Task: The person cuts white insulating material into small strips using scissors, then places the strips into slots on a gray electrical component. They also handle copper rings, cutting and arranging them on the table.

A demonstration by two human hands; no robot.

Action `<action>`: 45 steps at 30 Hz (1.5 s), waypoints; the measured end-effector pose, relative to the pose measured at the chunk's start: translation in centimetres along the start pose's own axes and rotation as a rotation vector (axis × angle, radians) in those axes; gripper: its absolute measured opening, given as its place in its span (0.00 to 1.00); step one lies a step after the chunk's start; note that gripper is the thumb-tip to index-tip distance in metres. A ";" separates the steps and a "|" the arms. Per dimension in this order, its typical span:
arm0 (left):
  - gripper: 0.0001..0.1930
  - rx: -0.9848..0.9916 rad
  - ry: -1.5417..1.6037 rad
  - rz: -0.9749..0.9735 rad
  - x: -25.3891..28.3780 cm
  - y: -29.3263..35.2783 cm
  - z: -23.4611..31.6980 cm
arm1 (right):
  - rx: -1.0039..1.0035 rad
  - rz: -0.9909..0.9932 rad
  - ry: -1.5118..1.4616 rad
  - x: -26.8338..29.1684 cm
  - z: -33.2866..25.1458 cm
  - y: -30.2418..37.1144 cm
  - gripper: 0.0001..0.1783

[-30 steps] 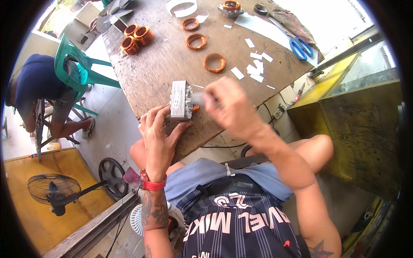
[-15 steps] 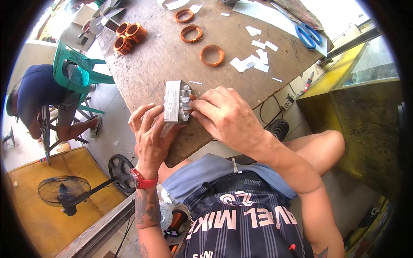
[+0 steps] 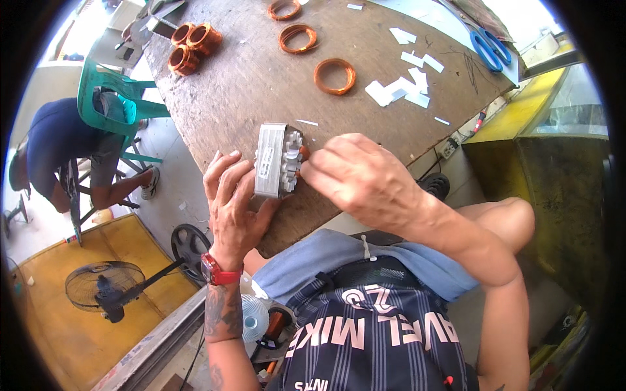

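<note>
A grey laminated metal stator core stands near the table's front corner, its toothed slots facing right. My left hand steadies it, fingers along its left side and thumb at its lower end. A bit of orange copper coil shows at the slots. Against those slots, my right hand pinches with thumb and fingers at the coil; the fingertips hide most of what they grip. White paper pieces lie in the slots.
Copper wire rings and a cluster of wound coils lie farther back on the wooden table. Cut white paper slips and blue-handled scissors are at the right. A fan and a seated person are left.
My view has shifted a little, so the table's things sit differently in the picture. The fingers of my right hand have slid lower along the slots, and more copper shows above them.
</note>
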State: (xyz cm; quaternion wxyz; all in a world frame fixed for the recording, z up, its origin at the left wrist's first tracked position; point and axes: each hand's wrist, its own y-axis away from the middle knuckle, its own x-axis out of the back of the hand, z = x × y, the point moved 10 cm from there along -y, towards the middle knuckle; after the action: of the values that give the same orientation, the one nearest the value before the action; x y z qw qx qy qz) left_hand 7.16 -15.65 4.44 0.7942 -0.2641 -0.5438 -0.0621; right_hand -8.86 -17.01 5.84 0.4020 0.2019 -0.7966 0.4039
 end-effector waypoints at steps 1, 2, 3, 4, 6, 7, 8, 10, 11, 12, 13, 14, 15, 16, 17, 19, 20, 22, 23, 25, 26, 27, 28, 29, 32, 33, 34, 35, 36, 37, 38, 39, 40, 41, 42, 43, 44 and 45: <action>0.27 0.006 0.016 0.001 -0.1 -0.1 -0.1 | -0.115 0.069 -0.089 0.9 0.7 0.4 0.18; 0.27 0.001 0.021 0.008 -0.2 -0.1 -0.2 | -0.224 0.135 -0.171 1.6 1.3 0.9 0.20; 0.27 -0.001 0.026 0.013 -0.2 -0.1 -0.2 | -0.298 0.205 -0.235 2.3 1.6 1.5 0.22; 0.27 0.000 0.031 0.017 -0.2 0.0 -0.1 | -0.371 0.206 -0.283 2.2 1.7 2.0 0.21; 0.27 0.001 0.032 0.024 -0.2 0.0 -0.3 | -0.500 0.237 -0.349 2.0 2.0 2.9 0.18; 0.27 0.011 0.031 0.021 -0.3 0.1 -0.3 | -0.529 0.263 -0.366 1.7 2.2 2.9 0.15; 0.27 0.022 0.031 0.020 -0.2 0.1 -0.4 | -0.512 0.278 -0.319 1.7 2.0 2.7 0.15; 0.26 0.018 0.038 0.033 -0.1 0.2 -0.4 | -0.471 0.267 -0.229 1.4 1.8 2.3 0.13; 0.26 0.025 0.037 0.031 -0.2 0.2 -0.4 | -0.475 0.261 -0.222 1.2 1.8 2.2 0.13; 0.26 0.018 0.045 0.040 -0.1 0.2 -0.3 | -0.478 0.254 -0.214 1.0 1.8 2.2 0.12; 0.27 0.016 0.049 0.041 -0.1 0.2 -0.3 | -0.469 0.261 -0.203 1.0 1.7 2.1 0.11; 0.27 0.015 0.052 0.043 -0.1 0.2 -0.3 | -0.480 0.243 -0.199 0.8 1.8 2.1 0.11; 0.27 0.013 0.052 0.044 -0.1 0.2 -0.3 | -0.479 0.240 -0.191 0.8 1.7 2.1 0.11; 0.27 0.010 0.053 0.046 -0.1 0.2 -0.3 | -0.479 0.238 -0.182 0.8 1.7 2.1 0.11; 0.28 0.006 0.054 0.046 -0.1 0.2 -0.2 | -0.478 0.233 -0.176 0.7 1.6 2.1 0.11; 0.28 0.005 0.062 0.047 -0.1 0.1 -0.2 | -0.477 0.225 -0.164 0.5 1.5 2.1 0.12; 0.28 0.012 0.063 0.038 -0.2 0.1 -0.3 | -0.468 0.233 -0.152 0.5 1.4 2.0 0.13; 0.29 -0.003 0.073 0.047 -0.1 0.1 -0.2 | -0.449 0.262 -0.133 0.4 1.1 1.9 0.15; 0.29 0.003 0.075 0.042 -0.2 0.1 -0.2 | -0.466 0.250 -0.122 0.1 1.2 1.9 0.16; 0.28 -0.006 0.059 0.046 -0.2 0.0 0.0 | -0.498 0.228 -0.106 -0.3 1.3 2.2 0.17; 0.28 -0.008 0.051 0.047 -0.1 -0.1 0.0 | -0.502 0.266 -0.126 0.1 1.2 2.6 0.17; 0.28 -0.008 0.050 0.045 -0.1 -0.2 0.1 | -0.506 0.279 -0.146 0.4 1.1 3.0 0.17; 0.29 -0.006 0.048 0.043 -0.1 -0.3 0.2 | -0.506 0.315 -0.167 0.8 1.0 3.5 0.17; 0.29 0.002 0.044 0.035 -0.1 -0.4 0.2 | -0.501 0.285 -0.144 0.7 0.7 3.6 0.17; 0.30 0.022 0.024 0.014 -0.2 -0.5 0.4 | -0.487 0.266 -0.092 0.7 -0.1 3.9 0.17; 0.30 0.011 0.035 0.016 -0.2 -0.5 0.5 | -0.485 0.256 -0.086 0.5 -0.3 3.8 0.18; 0.30 0.005 0.042 0.014 -0.3 -0.5 0.5 | -0.495 0.247 -0.089 0.2 -0.3 3.6 0.18; 0.30 0.010 0.052 0.016 -0.3 -0.6 0.3 | -0.480 0.249 -0.091 0.0 -0.6 3.3 0.19; 0.30 -0.003 0.050 0.017 -0.4 -0.6 0.2 | -0.477 0.252 -0.102 -0.2 -0.6 2.9 0.20; 0.31 -0.006 0.050 0.021 -0.4 -0.6 0.1 | -0.476 0.253 -0.113 -0.3 -0.7 2.7 0.21; 0.31 -0.001 0.043 0.000 -0.5 -0.5 0.0 | -0.463 0.237 -0.098 -0.2 -0.6 2.5 0.21; 0.29 0.023 0.075 0.035 0.0 -0.2 -0.2 | -0.450 0.221 -0.084 0.0 -0.6 2.4 0.21; 0.26 0.051 0.098 0.049 0.5 0.2 -0.3 | -0.436 0.206 -0.068 0.2 -0.6 2.4 0.21; 0.24 0.122 0.102 0.046 0.8 0.7 -0.6 | -0.443 0.214 -0.115 0.8 -0.6 2.8 0.22; 0.21 0.189 0.252 0.141 2.0 1.6 -0.6 | -0.449 0.227 -0.157 1.6 -0.7 3.4 0.22; 0.18 0.290 0.387 0.213 2.8 2.9 -0.7 | -0.464 0.256 -0.205 2.2 -0.8 3.9 0.23; 0.16 0.315 0.517 0.292 3.7 4.1 -0.1 | -0.419 0.270 -0.275 2.3 -1.6 3.9 0.23; 0.15 0.471 0.672 0.311 3.1 5.9 -0.1 | -0.372 0.293 -0.355 2.4 -2.4 3.9 0.24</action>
State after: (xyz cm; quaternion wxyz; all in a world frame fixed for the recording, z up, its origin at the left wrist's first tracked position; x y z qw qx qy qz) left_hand 10.74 -10.05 5.10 0.9654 -0.1196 -0.2083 0.1017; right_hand -11.64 -12.79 6.77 0.2239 0.0752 -0.9355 0.2628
